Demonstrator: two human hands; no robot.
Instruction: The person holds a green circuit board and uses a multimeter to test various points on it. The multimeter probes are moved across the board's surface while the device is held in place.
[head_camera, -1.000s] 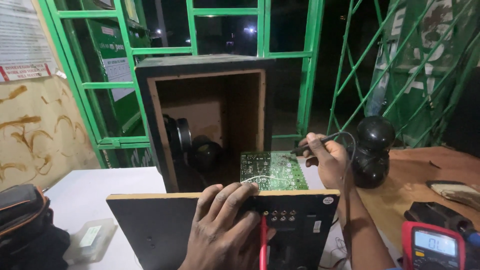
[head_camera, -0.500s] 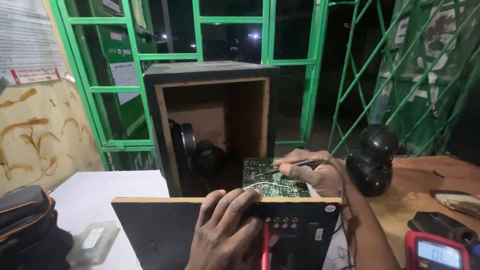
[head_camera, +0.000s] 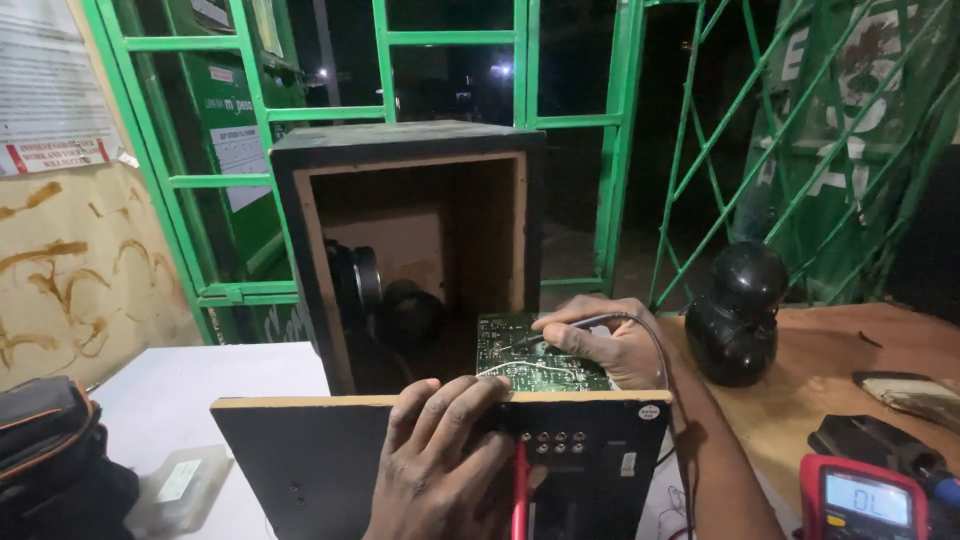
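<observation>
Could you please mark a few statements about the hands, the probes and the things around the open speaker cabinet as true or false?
1. The right hand holds a black probe to the green circuit board. True.
2. The left hand rests flat on the table. False: it grips the black back panel, with a red probe at its fingers.
3. The speaker cabinet is open at the back. True.
4. The multimeter lies left of the panel. False: it lies right.

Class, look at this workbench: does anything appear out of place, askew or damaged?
The speaker cabinet stands open, its black back panel off and propped upright by the left hand, green circuit board exposed under the right hand.
</observation>
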